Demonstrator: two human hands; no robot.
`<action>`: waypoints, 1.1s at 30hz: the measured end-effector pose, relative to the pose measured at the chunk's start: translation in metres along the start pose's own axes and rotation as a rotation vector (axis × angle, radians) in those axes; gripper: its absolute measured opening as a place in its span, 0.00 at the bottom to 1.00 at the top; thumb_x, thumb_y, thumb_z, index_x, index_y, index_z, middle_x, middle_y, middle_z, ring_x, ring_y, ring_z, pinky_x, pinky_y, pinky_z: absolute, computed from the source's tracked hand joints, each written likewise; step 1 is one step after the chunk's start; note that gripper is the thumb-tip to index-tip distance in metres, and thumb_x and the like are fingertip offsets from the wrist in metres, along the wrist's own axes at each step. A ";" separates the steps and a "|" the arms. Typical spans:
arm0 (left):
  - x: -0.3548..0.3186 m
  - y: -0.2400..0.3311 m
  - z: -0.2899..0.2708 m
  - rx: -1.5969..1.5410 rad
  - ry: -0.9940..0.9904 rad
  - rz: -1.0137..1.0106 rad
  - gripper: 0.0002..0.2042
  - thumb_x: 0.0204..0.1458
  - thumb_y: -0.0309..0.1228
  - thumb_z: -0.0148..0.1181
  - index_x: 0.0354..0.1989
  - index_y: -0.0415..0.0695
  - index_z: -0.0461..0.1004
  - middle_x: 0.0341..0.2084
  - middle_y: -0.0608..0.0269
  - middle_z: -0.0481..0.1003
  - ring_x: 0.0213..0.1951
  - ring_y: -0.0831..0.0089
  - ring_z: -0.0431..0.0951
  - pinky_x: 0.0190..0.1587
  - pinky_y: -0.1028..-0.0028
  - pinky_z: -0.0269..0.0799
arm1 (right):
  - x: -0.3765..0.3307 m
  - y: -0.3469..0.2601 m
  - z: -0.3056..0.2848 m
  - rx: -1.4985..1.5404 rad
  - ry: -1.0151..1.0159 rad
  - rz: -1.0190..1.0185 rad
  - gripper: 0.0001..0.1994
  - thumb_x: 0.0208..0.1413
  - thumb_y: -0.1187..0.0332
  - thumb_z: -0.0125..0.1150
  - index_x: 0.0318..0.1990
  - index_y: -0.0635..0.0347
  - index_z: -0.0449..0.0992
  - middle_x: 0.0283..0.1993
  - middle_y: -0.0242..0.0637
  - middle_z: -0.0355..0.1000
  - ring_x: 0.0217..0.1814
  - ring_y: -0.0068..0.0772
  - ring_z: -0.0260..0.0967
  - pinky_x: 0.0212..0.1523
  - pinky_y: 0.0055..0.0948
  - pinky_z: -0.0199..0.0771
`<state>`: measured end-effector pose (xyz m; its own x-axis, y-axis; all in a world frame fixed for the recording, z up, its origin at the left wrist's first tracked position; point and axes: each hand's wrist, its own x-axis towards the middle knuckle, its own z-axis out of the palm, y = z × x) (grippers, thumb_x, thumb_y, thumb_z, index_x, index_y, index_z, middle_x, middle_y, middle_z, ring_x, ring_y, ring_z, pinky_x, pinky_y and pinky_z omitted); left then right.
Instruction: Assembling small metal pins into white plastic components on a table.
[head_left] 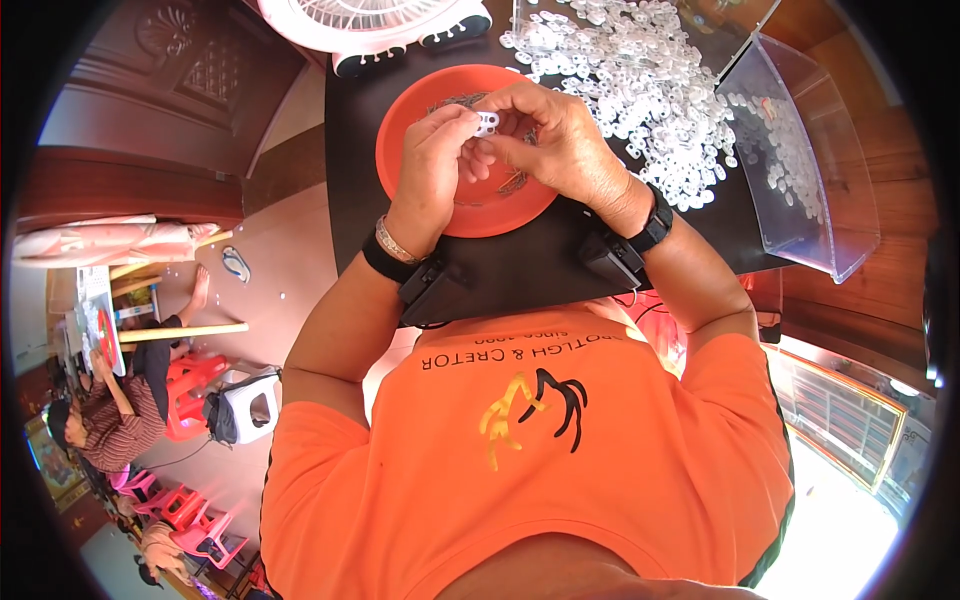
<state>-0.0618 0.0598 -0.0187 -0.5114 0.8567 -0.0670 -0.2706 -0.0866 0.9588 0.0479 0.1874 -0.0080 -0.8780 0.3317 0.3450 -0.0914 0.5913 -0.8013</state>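
Observation:
A small white oval plastic piece with dark round holes [487, 123] is pinched between the thumb and fingers of my left hand [432, 150]. My right hand [560, 135] is closed in at the other side, its index fingertip and thumb close around the piece; whether it grips something thin is hidden. Both hands are held over a round orange-red basin [400, 205]. Inside the basin lie many thin, grey, pin-like metal bits [515, 181], partly covered by my hands.
A large heap of similar white plastic pieces [650, 100] spreads across the dark table [355, 170] at the far right. Beside it stands a clear plastic box [800, 190] with more pieces. A white fan [370, 25] stands at the back. Other people [120, 430] sit far left.

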 end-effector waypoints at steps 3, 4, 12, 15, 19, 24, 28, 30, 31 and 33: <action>0.001 -0.001 -0.001 0.022 0.005 -0.015 0.11 0.55 0.33 0.46 0.33 0.39 0.71 0.19 0.65 0.71 0.20 0.79 0.69 0.24 0.81 0.63 | 0.000 -0.001 0.000 -0.009 -0.009 -0.041 0.14 0.46 0.74 0.65 0.42 0.60 0.74 0.31 0.31 0.73 0.31 0.20 0.71 0.33 0.21 0.72; 0.002 -0.001 -0.001 0.021 0.005 -0.015 0.11 0.55 0.33 0.46 0.33 0.39 0.71 0.19 0.65 0.71 0.20 0.79 0.69 0.24 0.81 0.63 | 0.000 -0.002 0.000 -0.016 -0.007 -0.048 0.14 0.45 0.74 0.66 0.42 0.60 0.74 0.32 0.31 0.73 0.30 0.21 0.71 0.33 0.22 0.72; -0.002 -0.001 0.004 0.094 0.020 0.023 0.11 0.56 0.33 0.46 0.33 0.38 0.71 0.21 0.64 0.72 0.20 0.80 0.69 0.25 0.81 0.63 | -0.001 -0.013 0.001 -0.295 0.078 -0.222 0.16 0.42 0.70 0.66 0.40 0.62 0.73 0.32 0.41 0.74 0.33 0.40 0.74 0.34 0.31 0.75; -0.001 -0.002 0.002 0.093 0.007 0.025 0.11 0.57 0.32 0.45 0.32 0.38 0.71 0.20 0.64 0.71 0.20 0.80 0.68 0.25 0.81 0.63 | -0.002 -0.016 0.000 -0.311 0.052 -0.218 0.14 0.43 0.69 0.65 0.39 0.62 0.73 0.32 0.41 0.74 0.33 0.41 0.73 0.33 0.31 0.74; -0.001 -0.005 0.000 0.110 -0.034 0.048 0.11 0.57 0.32 0.45 0.30 0.38 0.71 0.19 0.64 0.71 0.20 0.80 0.68 0.24 0.81 0.63 | -0.002 -0.014 0.000 -0.250 0.034 -0.201 0.10 0.45 0.69 0.62 0.35 0.61 0.74 0.30 0.40 0.74 0.31 0.41 0.73 0.31 0.31 0.74; -0.005 0.000 0.006 0.144 -0.021 0.052 0.12 0.57 0.32 0.44 0.29 0.37 0.71 0.19 0.65 0.70 0.19 0.80 0.68 0.24 0.82 0.62 | -0.003 -0.014 -0.001 -0.242 0.048 -0.218 0.06 0.48 0.73 0.62 0.35 0.60 0.75 0.26 0.37 0.73 0.26 0.34 0.74 0.26 0.25 0.73; -0.005 -0.003 0.007 0.102 0.016 0.085 0.12 0.55 0.33 0.47 0.28 0.37 0.73 0.16 0.66 0.70 0.17 0.82 0.67 0.20 0.83 0.61 | -0.002 -0.014 0.000 -0.239 0.069 -0.242 0.05 0.47 0.74 0.60 0.34 0.60 0.75 0.25 0.39 0.73 0.25 0.36 0.74 0.26 0.26 0.73; -0.005 -0.003 0.006 0.083 0.020 0.089 0.12 0.55 0.32 0.47 0.28 0.38 0.73 0.16 0.66 0.70 0.17 0.82 0.68 0.19 0.84 0.61 | -0.002 -0.014 -0.001 -0.238 0.085 -0.268 0.06 0.47 0.74 0.61 0.34 0.60 0.75 0.26 0.39 0.73 0.26 0.38 0.74 0.27 0.27 0.73; -0.004 -0.003 0.005 0.090 0.024 0.087 0.12 0.55 0.32 0.47 0.28 0.38 0.73 0.15 0.66 0.70 0.16 0.82 0.67 0.19 0.84 0.61 | -0.003 -0.012 0.000 -0.214 0.088 -0.268 0.07 0.45 0.73 0.63 0.34 0.60 0.75 0.28 0.39 0.74 0.28 0.39 0.74 0.28 0.28 0.74; -0.002 -0.003 0.003 0.105 0.019 0.081 0.11 0.56 0.32 0.47 0.28 0.39 0.73 0.16 0.67 0.70 0.16 0.82 0.67 0.20 0.84 0.61 | 0.000 -0.011 -0.001 -0.192 0.108 -0.317 0.08 0.45 0.73 0.64 0.35 0.60 0.75 0.29 0.39 0.74 0.29 0.40 0.74 0.29 0.29 0.74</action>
<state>-0.0570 0.0598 -0.0209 -0.5437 0.8392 0.0077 -0.1412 -0.1006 0.9849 0.0497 0.1812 0.0014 -0.7650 0.1798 0.6184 -0.2515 0.8006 -0.5439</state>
